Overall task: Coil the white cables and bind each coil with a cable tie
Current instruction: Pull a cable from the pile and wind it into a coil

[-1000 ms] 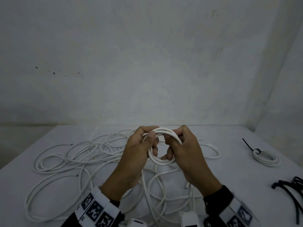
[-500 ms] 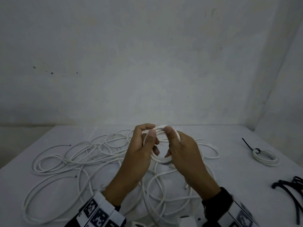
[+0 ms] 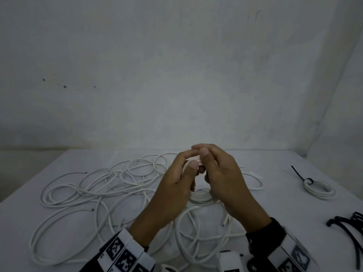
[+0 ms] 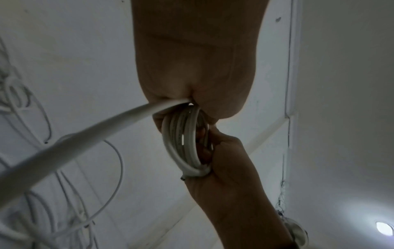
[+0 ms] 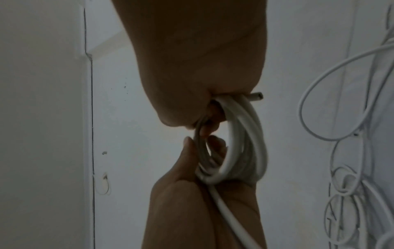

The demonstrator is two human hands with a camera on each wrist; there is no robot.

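Note:
Both hands meet above the middle of the table, holding a small coil of white cable (image 3: 202,199) between them. My left hand (image 3: 189,163) grips the coil's left side, thumb on top. My right hand (image 3: 207,162) pinches the coil's upper right part. In the left wrist view the coil (image 4: 183,139) shows several turns, and a loose length (image 4: 85,134) trails from it down to the table. In the right wrist view the cut cable end (image 5: 257,96) sticks out from my right fingers beside the coil (image 5: 241,143). Several loose white cables (image 3: 98,183) sprawl over the table.
One coil bound with a black tie (image 3: 318,188) lies at the far right of the white table (image 3: 275,169). A bunch of black cable ties (image 3: 345,226) lies at the right edge. Grey walls stand close behind and to the right.
The hands have drawn closer together and turned the coil. Its open ring faced me before; now the hands hide most of it and only its lower arc shows.

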